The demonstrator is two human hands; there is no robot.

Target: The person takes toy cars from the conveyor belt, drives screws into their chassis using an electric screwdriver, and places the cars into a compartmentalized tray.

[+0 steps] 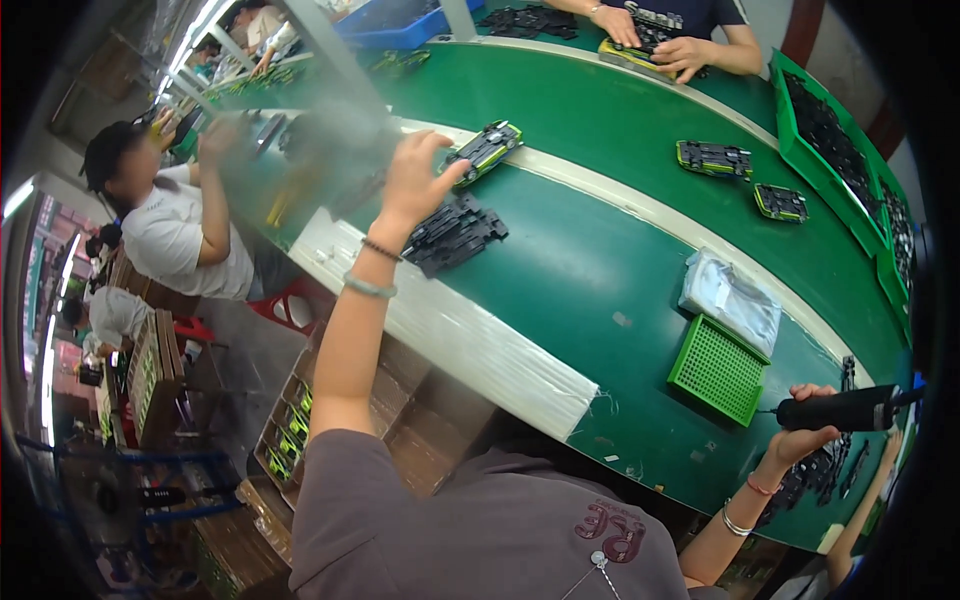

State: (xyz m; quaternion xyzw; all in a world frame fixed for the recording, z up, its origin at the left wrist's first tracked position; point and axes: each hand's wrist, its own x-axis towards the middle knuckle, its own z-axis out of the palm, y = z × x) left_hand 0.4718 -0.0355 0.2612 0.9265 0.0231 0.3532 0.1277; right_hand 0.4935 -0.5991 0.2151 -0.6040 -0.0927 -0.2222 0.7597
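My left hand (412, 182) reaches to the far side of the bench, fingers spread. Its thumb is right at the near end of an upside-down toy car (487, 150) with yellow-green edges and a black underside; whether they touch, I cannot tell. Just below that hand lies a pile of black plastic car parts (458, 235). At the far right, my right hand (803, 437) is wrapped round a black electric screwdriver (838, 410), its tip pointing left. Close to that tip sits a green perforated basket (716, 370). More black parts (800, 487) lie beneath my right hand.
A clear plastic bag (732, 300) rests against the basket. Beyond a pale rail, two more upturned toy cars (714, 158) (780, 202) lie on the green belt (600, 130). Green crates (835, 150) of black parts stand far right. Co-workers sit opposite and at left.
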